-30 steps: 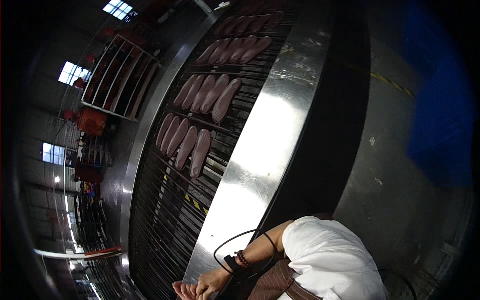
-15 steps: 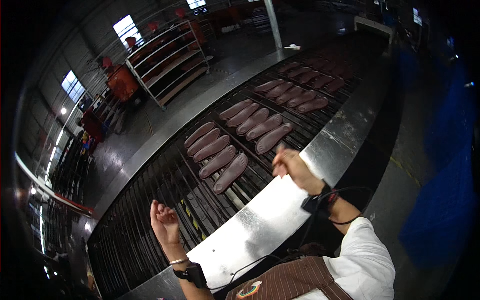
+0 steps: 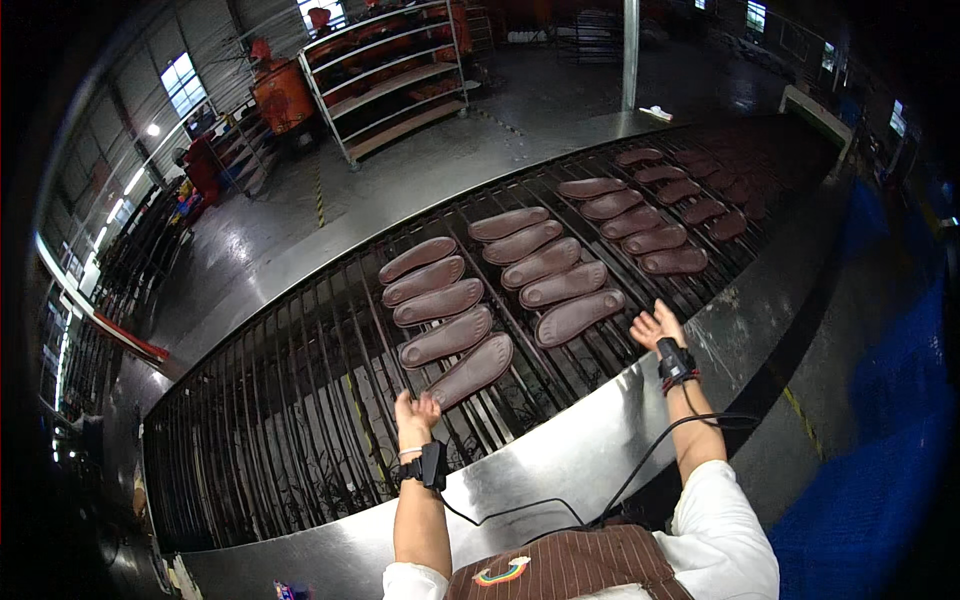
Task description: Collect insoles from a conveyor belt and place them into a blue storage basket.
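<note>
**Flat brown soles on the slatted conveyor, both hands spread and empty**

Head view: the person stands at the steel edge rail (image 3: 600, 440) of a wide slatted conveyor (image 3: 290, 420), and every place here is given from that rail. Two batches of brown shoe soles lie flat on the slats just beyond it, each batch a neat column of five. The left hand (image 3: 415, 410) is out over the slats with fingers spread, holding nothing, its fingertips just short of the nearest sole (image 3: 472, 370), the lowest of the left batch and the one closest to the rail. The right hand (image 3: 655, 325) is also spread wide and empty, hovering over the rail's far edge, just beside the lowest sole of the right batch (image 3: 578, 316). Both wrists carry a black strap device with a cable running back toward the striped apron (image 3: 570, 565).

As a judgement: these soles look like moulded rubber or foam, thin, light and bendable, not fragile. Their upper faces show a ribbed tread, so they should not be slippery. A single sole would likely droop if lifted by one tip; a grip across the narrow waist, thumb above and fingers slid under between slats, should keep it level. Whether they are warm or tacky cannot be told.

Farther from the rail, more soles (image 3: 655, 215) continue along the belt, and a shelving rack (image 3: 390, 80) stands beyond the conveyor's far side.
</note>
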Tool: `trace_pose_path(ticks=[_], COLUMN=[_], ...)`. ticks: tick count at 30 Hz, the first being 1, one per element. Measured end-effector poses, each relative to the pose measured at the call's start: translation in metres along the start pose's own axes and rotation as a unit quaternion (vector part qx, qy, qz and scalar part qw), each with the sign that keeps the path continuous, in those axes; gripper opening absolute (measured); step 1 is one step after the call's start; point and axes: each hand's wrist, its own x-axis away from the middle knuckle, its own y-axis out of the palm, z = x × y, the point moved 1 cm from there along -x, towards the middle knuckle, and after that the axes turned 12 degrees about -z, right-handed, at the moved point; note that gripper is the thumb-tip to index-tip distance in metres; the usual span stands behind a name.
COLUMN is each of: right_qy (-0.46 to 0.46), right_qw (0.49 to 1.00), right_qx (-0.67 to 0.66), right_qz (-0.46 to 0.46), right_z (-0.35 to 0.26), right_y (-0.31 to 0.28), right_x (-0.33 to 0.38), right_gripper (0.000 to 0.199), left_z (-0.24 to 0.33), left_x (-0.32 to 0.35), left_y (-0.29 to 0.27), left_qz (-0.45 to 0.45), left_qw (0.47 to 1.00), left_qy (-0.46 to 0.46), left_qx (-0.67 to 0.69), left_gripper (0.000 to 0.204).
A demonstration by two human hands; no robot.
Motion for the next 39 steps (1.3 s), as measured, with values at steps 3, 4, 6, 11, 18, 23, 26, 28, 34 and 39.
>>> trace_pose_path(ticks=[3, 4, 6, 11, 18, 23, 26, 28, 34, 39], right_qy=[0.074, 0.114, 0.111, 0.141, 0.047, 0.114, 0.174, 0.148, 0.009, -0.056], right_qw=[0.995, 0.990, 0.982, 0.980, 0.991, 0.987, 0.979, 0.980, 0.984, 0.992], right_qx=[0.039, 0.060, 0.101, 0.112, 0.123, 0.107, 0.099, 0.131, 0.161, 0.100], right_qz=[0.055, 0.055, 0.114, 0.083, 0.016, -0.028, 0.046, 0.034, 0.071, -0.045], right_z=[0.046, 0.072, 0.055, 0.105, 0.099, 0.079, 0.094, 0.113, 0.132, 0.113], right_y=[-0.025, -0.015, -0.053, -0.034, -0.032, 0.009, 0.006, 0.018, 0.013, 0.068], right_x=[-0.047, -0.057, -0.086, -0.126, -0.130, -0.158, -0.195, -0.205, -0.205, -0.187], right_gripper=[0.081, 0.083, 0.080, 0.069, 0.042, 0.063, 0.083, 0.083, 0.045, 0.043], left_z=[-0.063, -0.056, -0.112, -0.100, -0.100, -0.069, -0.076, -0.069, -0.071, -0.049], left_x=[-0.018, -0.026, -0.008, -0.068, -0.065, -0.071, -0.117, -0.136, -0.144, -0.134], left_y=[-0.019, -0.038, -0.013, -0.038, -0.027, 0.033, 0.050, 0.041, 0.051, 0.095], left_qz=[0.055, 0.097, -0.112, 0.069, 0.027, -0.038, 0.009, 0.010, 0.076, -0.038], left_qw=[0.994, 0.991, 0.966, 0.993, 0.994, 0.993, 0.999, 0.990, 0.975, 0.971], left_qy=[-0.089, -0.094, -0.087, -0.078, 0.092, 0.091, 0.018, 0.035, 0.177, 0.215], left_qx=[0.025, 0.003, -0.214, 0.047, -0.043, -0.068, -0.048, -0.136, -0.113, -0.092], left_gripper=[0.076, 0.081, 0.083, 0.079, 0.033, 0.051, 0.067, 0.084, 0.062, 0.054])
